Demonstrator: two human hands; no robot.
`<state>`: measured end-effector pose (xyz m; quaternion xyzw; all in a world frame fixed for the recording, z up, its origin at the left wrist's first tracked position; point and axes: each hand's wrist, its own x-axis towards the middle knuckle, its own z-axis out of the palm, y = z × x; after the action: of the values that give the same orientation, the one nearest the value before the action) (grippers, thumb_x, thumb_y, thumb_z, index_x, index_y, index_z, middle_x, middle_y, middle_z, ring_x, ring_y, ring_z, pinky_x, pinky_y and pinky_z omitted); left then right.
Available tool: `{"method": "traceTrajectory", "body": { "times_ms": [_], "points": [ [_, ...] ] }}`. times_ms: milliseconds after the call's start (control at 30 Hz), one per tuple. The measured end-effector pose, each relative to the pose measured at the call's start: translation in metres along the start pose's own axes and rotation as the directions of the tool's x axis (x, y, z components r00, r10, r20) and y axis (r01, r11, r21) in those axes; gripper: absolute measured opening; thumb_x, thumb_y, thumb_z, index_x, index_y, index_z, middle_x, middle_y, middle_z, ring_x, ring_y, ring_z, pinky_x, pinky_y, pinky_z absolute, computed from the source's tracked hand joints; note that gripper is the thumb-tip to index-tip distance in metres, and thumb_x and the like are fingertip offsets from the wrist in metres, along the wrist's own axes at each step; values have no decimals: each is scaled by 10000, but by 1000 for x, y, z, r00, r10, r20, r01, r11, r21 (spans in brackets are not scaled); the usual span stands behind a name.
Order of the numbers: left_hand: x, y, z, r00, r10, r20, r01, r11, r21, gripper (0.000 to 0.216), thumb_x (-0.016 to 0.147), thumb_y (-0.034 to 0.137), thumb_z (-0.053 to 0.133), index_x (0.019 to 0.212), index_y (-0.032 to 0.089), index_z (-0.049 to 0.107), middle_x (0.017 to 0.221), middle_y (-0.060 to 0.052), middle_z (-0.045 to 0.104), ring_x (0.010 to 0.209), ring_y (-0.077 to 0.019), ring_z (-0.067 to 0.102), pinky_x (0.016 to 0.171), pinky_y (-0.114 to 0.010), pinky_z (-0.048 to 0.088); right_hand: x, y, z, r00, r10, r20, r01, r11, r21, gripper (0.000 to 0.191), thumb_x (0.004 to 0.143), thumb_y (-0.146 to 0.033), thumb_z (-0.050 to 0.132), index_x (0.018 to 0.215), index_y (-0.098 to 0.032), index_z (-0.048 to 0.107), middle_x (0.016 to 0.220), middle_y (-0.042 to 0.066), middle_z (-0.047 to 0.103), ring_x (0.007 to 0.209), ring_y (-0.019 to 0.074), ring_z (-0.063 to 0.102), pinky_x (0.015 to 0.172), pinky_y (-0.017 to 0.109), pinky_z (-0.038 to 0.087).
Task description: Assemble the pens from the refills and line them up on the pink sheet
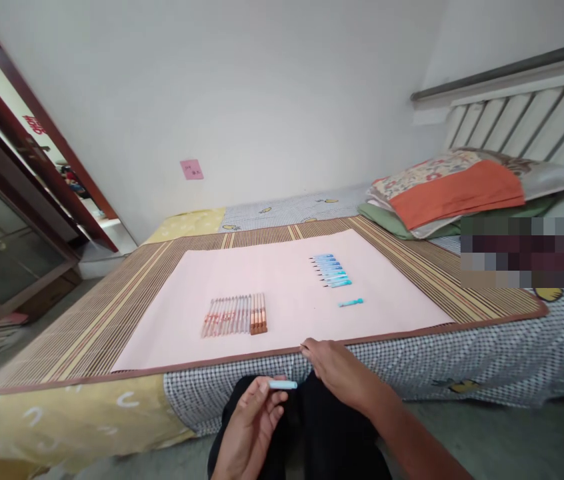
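My left hand (pixel 257 413) is closed on a short light blue pen piece (pixel 283 385), held sideways above my lap between thumb and fingers. Whether it is a cap or a barrel I cannot tell. Near the front edge of the pink sheet (pixel 282 267), my right hand (pixel 332 367) has its fingertips pinched together; anything in them is too small to make out. Beyond it lies a single short teal pen piece (pixel 351 303). Farther back is a row of blue pens (pixel 333 270) with dark pointed tips. To the left, several clear-and-brown pens (pixel 232 315) lie side by side.
The sheet lies on a striped bamboo mat (pixel 97 313) over a bed with a checked cover (pixel 412 367). Pillows (pixel 457 190) are piled at the right, before a white radiator (pixel 532 120). A pink note (pixel 191 169) is on the wall. A doorway stands at the left.
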<state>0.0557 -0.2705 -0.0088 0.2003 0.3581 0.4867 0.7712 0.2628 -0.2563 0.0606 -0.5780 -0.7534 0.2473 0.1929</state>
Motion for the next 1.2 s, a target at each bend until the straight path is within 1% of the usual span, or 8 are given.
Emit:
{"method": "traceTrajectory", "body": {
  "times_ms": [133,300,467,600,800,900,1067,1200],
  "points": [
    [-10,0,10,998,-66,17,67,994,-82,141,796,178,801,887,124,708,1195,-146,708,908,-185,718,743,-245,584,-9,3,19,998,-60,-4,60,987,151,456,995,-254,401,1439,-195,486,1237,115,704,1131,236,653,949,324,456],
    [-9,-5,14,999,-42,3,42,982,-182,56,864,92,698,910,97,730,1080,-155,746,928,-208,735,862,-309,600,-14,-8,50,994,-75,75,60,981,187,748,863,-100,440,1583,-117,238,1205,127,728,1086,224,687,922,293,486],
    [-4,-5,6,993,-56,-104,24,957,-290,185,909,9,571,864,57,743,985,-172,760,953,-221,745,945,-334,585,-18,-15,45,997,-38,63,30,993,117,612,874,-118,466,1484,-141,423,1129,140,744,1031,244,703,860,293,488],
    [-3,5,-2,990,-63,-127,13,933,-360,260,939,6,510,855,56,751,988,-173,770,931,-200,755,908,-285,598,-27,-14,20,1000,-3,-27,8,983,181,208,868,-169,555,1034,-194,679,961,77,752,932,235,700,817,294,472],
    [-9,13,0,994,-100,-46,72,906,-417,276,954,36,506,858,82,760,968,-140,781,908,-165,756,874,-227,595,-35,-20,5,976,64,-210,97,729,677,173,912,-339,598,933,-181,665,665,-7,662,627,157,644,638,254,495],
    [-13,12,5,994,-111,-4,99,901,-423,262,956,46,512,889,86,763,976,-134,780,871,-143,752,850,-199,592,-36,-24,7,922,102,-373,218,660,719,235,934,-392,591,955,-179,689,726,17,698,619,145,653,625,248,517],
    [-18,14,11,996,-80,-29,62,916,-396,239,958,62,513,900,79,744,925,-141,767,746,-128,734,723,-196,609,-48,-32,-1,758,204,-620,316,716,622,199,956,-374,586,947,-202,686,652,2,676,613,147,657,608,235,538],
    [-20,14,14,992,-88,-86,46,914,-403,256,962,51,488,896,70,735,903,-149,760,729,-131,729,711,-206,610,-58,-41,-7,713,152,-684,350,768,536,175,967,-341,573,957,-207,685,641,5,673,614,158,671,596,243,553]
  ]
}}
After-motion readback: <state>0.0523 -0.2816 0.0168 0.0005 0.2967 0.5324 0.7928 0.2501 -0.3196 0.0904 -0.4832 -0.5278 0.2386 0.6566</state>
